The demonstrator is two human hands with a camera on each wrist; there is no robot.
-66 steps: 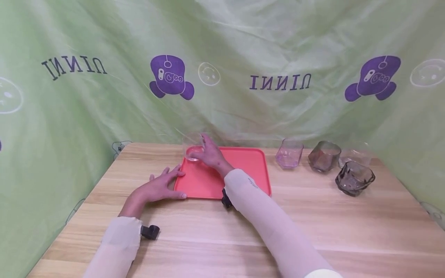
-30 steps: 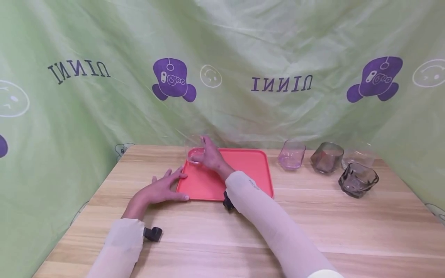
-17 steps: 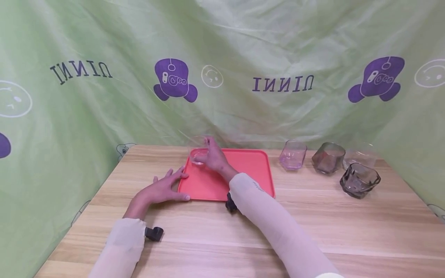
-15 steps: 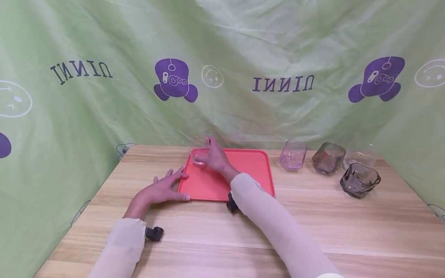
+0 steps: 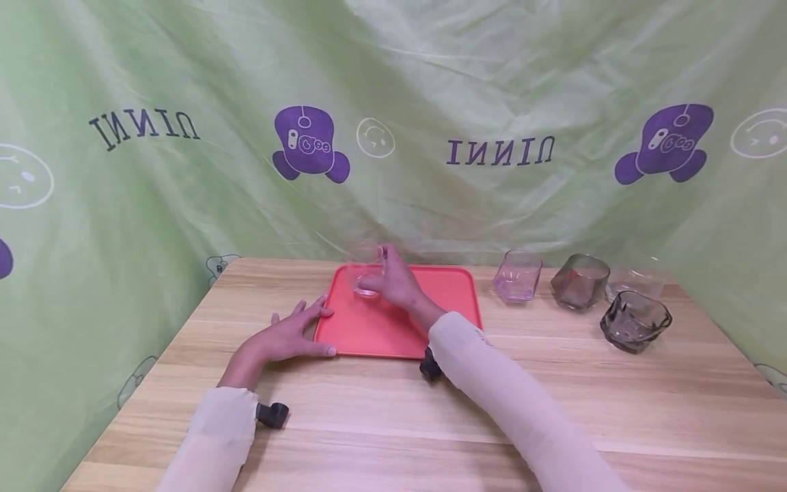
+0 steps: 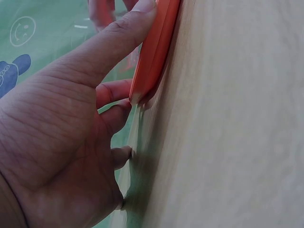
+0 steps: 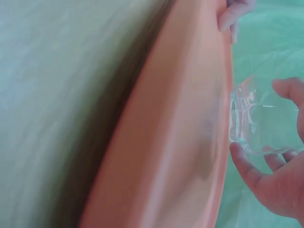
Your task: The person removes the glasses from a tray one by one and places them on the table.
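Observation:
A red rectangular tray (image 5: pixel 393 324) lies on the wooden table. Over its far left part, my right hand (image 5: pixel 399 281) holds a clear drinking glass (image 5: pixel 367 270) upright from the side. The right wrist view shows thumb and fingers around the glass (image 7: pixel 261 116), its base at or just above the tray surface; I cannot tell which. My left hand (image 5: pixel 285 333), fingers spread, touches the tray's near left corner area. In the left wrist view the left thumb lies on the tray rim (image 6: pixel 154 52), while the index finger touches its side and other fingertips reach the tabletop.
Right of the tray stand a pink-tinted glass (image 5: pixel 518 277), a smoky grey glass (image 5: pixel 580 281), a clear glass (image 5: pixel 636 277) and a dark faceted glass (image 5: pixel 635 321). A green printed curtain (image 5: pixel 406 198) hangs behind the table (image 5: pixel 369 424).
My right hand has moved the clear glass rightward and slightly nearer, from the tray's far left corner further over the tray. The left hand stays at the tray's edge.

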